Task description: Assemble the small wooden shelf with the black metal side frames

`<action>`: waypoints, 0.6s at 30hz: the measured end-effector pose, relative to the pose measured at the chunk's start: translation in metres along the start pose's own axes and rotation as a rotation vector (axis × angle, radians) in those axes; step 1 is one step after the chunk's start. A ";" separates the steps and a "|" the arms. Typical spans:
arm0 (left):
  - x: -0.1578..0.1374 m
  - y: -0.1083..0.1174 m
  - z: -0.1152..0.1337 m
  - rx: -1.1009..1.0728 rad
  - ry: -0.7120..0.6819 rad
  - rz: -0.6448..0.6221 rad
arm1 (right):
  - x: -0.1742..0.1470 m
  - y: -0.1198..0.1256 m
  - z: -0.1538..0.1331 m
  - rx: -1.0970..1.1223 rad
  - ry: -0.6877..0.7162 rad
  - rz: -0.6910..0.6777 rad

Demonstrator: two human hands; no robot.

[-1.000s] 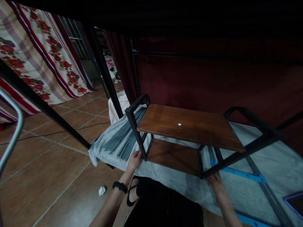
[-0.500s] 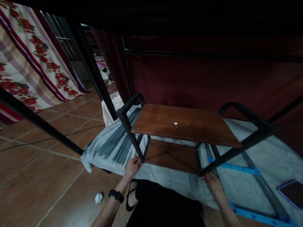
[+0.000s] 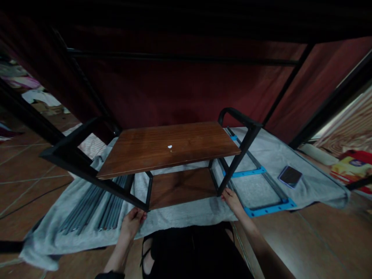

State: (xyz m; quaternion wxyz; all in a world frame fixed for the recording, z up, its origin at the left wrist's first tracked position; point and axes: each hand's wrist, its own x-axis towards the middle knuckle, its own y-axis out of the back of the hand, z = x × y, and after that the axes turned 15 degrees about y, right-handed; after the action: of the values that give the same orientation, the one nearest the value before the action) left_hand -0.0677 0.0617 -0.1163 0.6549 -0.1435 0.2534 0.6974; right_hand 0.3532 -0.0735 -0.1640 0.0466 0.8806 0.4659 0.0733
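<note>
A small two-tier shelf (image 3: 177, 145) with brown wood-look boards and black metal side frames stands on a grey cloth (image 3: 186, 217). At its lower front left corner, my left hand (image 3: 132, 223) has its fingers curled around the foot of the frame. My right hand (image 3: 231, 199) pinches the lower front right corner in the same way; the undersides of both grips are hidden. A small white scrap (image 3: 170, 147) lies on the top board. Left of the shelf are several grey tubes (image 3: 87, 205), partly behind its side frame.
To the right lies a frame of grey tubes with blue connectors (image 3: 270, 208), and beyond it a phone (image 3: 290, 176). Dark metal posts (image 3: 328, 97) and a maroon curtain (image 3: 180, 89) enclose the back. A red and yellow package (image 3: 353, 166) sits at far right.
My view has turned to the right, bringing the phone and the package more into sight. Both hands stay at the shelf's lower front corners, and the shelf shows no clear shift on the cloth.
</note>
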 end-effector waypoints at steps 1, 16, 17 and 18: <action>0.000 0.001 0.000 -0.006 0.011 -0.011 | -0.001 0.000 0.000 -0.005 0.004 0.000; -0.010 -0.003 0.009 0.125 0.019 0.044 | -0.010 0.002 -0.003 -0.012 0.098 -0.022; -0.010 -0.004 0.009 0.115 0.018 0.054 | -0.010 0.002 -0.003 -0.013 0.101 -0.024; -0.010 -0.005 0.009 0.108 0.016 0.059 | -0.010 0.002 -0.004 -0.014 0.104 -0.026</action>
State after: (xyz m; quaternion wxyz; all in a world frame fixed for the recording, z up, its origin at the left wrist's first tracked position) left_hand -0.0608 0.0583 -0.1041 0.6386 -0.1063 0.3001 0.7006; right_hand 0.3481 -0.0829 -0.1611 0.0295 0.8691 0.4787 0.1214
